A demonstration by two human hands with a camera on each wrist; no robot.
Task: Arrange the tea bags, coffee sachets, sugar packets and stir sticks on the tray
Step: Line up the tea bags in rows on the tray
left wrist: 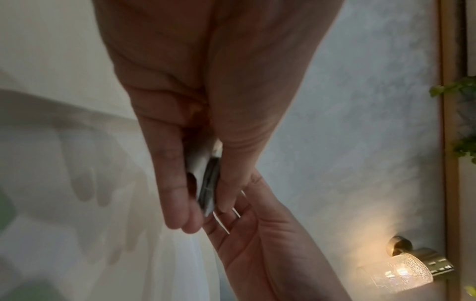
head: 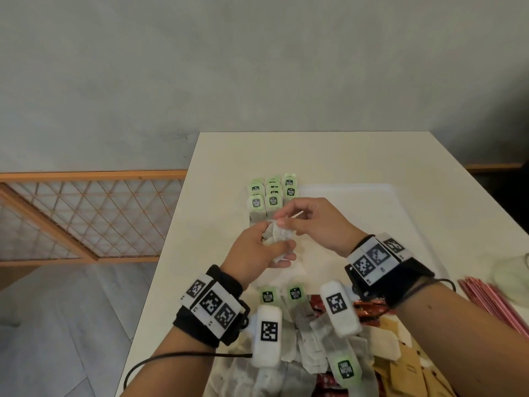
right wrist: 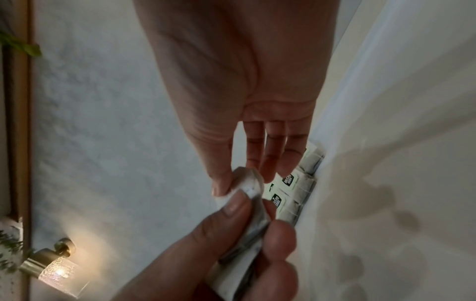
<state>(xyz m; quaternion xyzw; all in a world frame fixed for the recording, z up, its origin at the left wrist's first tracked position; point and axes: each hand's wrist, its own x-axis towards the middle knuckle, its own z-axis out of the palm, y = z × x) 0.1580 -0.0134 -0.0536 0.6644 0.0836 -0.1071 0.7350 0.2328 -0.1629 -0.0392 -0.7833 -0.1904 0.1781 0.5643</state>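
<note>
My left hand point(head: 264, 247) grips a small stack of grey tea bags point(head: 276, 239) above the white tray point(head: 400, 213); the stack point(left wrist: 207, 189) shows edge-on between thumb and fingers. My right hand point(head: 289, 222) pinches the top tea bag point(right wrist: 247, 183) of that stack between thumb and forefinger, its other fingers straight. Several tea bags with green tags point(head: 272, 196) lie in neat rows at the tray's far left corner point(right wrist: 291, 189). Loose tea bags point(head: 312, 339), red coffee sachets point(head: 369, 309), brown sugar packets point(head: 406, 365) and pink stir sticks point(head: 492, 302) lie near me.
The white table point(head: 343, 150) ends close on the left, with a wooden lattice railing point(head: 86, 213) beyond it. A pale round object point(head: 512, 270) sits at the right edge. A wall lamp point(left wrist: 409, 268) glows on the grey wall.
</note>
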